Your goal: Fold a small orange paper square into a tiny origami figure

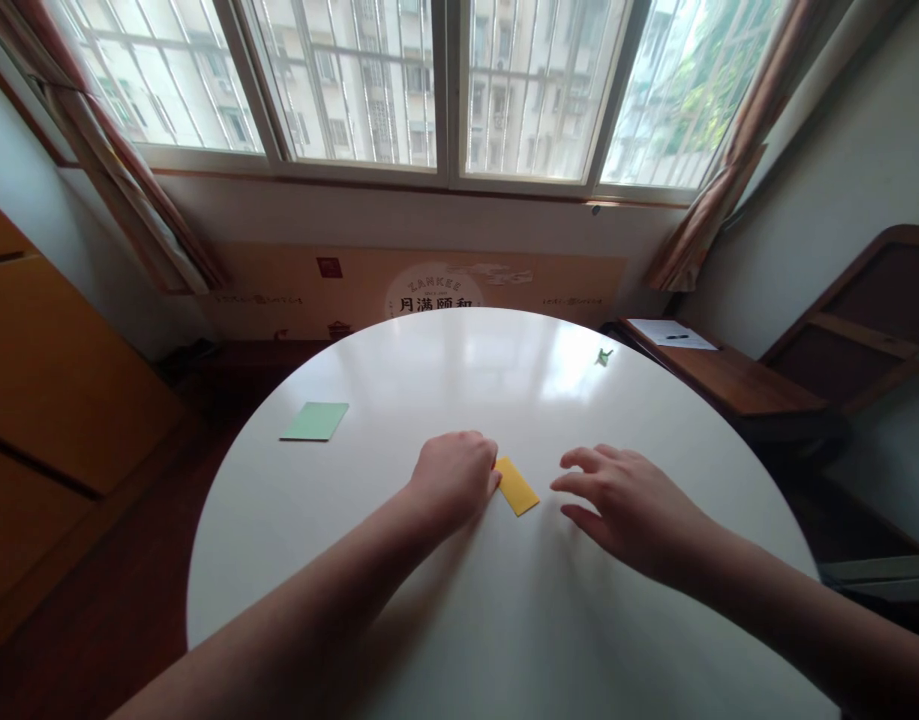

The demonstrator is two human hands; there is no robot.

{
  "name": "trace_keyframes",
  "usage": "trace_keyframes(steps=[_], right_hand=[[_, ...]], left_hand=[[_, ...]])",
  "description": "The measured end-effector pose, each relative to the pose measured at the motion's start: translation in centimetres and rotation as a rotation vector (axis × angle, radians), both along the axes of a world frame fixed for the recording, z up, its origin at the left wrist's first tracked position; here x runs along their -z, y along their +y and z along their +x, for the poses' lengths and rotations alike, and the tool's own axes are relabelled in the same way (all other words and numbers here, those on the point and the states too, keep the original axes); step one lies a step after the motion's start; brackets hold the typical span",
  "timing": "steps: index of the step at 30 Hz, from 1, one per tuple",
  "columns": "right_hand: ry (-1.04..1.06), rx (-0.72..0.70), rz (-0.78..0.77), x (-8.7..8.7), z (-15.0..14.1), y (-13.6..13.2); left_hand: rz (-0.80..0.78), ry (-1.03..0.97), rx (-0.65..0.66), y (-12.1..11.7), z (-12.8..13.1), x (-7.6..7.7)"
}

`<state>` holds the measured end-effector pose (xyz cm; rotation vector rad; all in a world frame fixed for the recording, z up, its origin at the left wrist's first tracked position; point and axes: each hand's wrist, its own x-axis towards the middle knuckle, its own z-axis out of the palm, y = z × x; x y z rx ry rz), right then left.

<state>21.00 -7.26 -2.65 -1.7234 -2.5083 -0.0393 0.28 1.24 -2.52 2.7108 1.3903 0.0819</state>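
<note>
Yellow paper, folded into a small, narrow rectangle, lies between the two hands, over the round, glossy white desk. Its far left end meets the fingers of the left hand, which is curled closed at that end; whether it pinches the paper or only presses it, one cannot tell. The right hand is just beside the yellow paper on the other side, not touching it, its fingers spread and slightly bent, holding nothing. The paper slants, its near end pointing toward the right, and looks flat, with straight edges and an even, plain surface. A pale green square of paper lies well apart, on the left.
</note>
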Motion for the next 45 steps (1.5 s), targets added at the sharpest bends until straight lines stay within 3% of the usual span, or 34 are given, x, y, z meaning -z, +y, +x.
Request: trace_keyframes(steps=[5, 8, 15, 19, 25, 37, 45], right_hand=[[0.010, 0.195, -0.191, -2.5, 0.1, 2.6], [0.009, 0.253, -0.164, -3.1, 0.2, 4.3], [0.135, 0.284, 0.024, -0.7, 0.3, 5.4], [0.212, 0.253, 0.061, 0.3, 0.3, 5.4], [0.383, 0.169, 0.062, 0.6, 0.2, 5.5], [0.577, 0.082, -0.081, 0.9, 0.5, 5.5], [0.613, 0.068, -0.109, 0.9, 0.6, 5.5]], left_hand=[[0.032, -0.093, 0.103, 0.0, -0.1, 0.2], [0.031, -0.126, 0.252, 0.0, -0.4, 0.1], [-0.042, -0.198, 0.532, 1.0, -0.9, 0.8], [-0.085, -0.196, 0.509, 1.1, -1.0, 0.1], [-0.101, -0.135, 0.439, 0.6, -1.5, -1.0], [-0.137, -0.039, 0.360, 0.2, -1.8, -1.2], [-0.117, -0.035, 0.384, 0.0, -1.7, -1.4]])
